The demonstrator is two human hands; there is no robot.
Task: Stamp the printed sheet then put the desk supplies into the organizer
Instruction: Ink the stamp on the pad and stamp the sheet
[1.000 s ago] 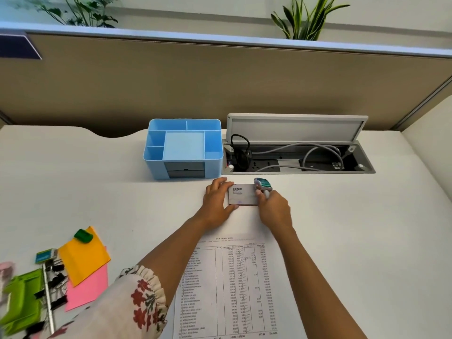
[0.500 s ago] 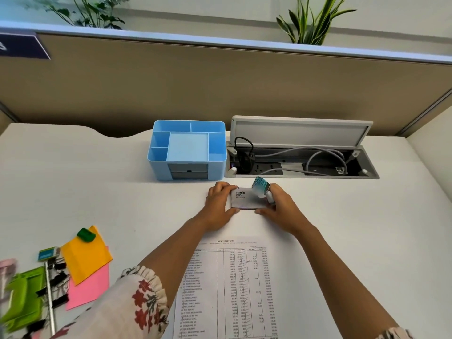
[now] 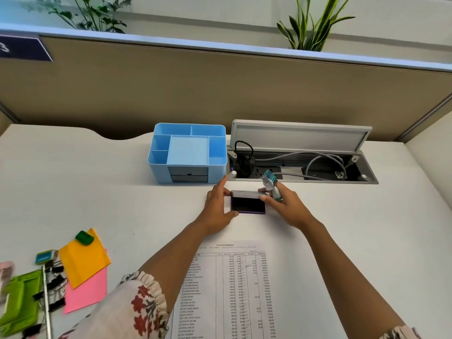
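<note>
Stamp pad [image 3: 248, 204] lies open on the white desk [image 3: 97, 192], between the printed sheet [image 3: 227, 289] and the blue organizer [image 3: 187, 152].
Left hand [image 3: 219, 209] grips the pad's base at its left edge; right hand [image 3: 285, 205] pinches the raised lid [image 3: 245, 194] while clutching a small stamp [image 3: 270, 182]. Sticky notes [image 3: 84, 261], clips and a green stapler [image 3: 18, 299] lie far left.

hands [image 3: 254, 206] opening ink pad [image 3: 248, 204], stamp [image 3: 271, 183] held
</note>
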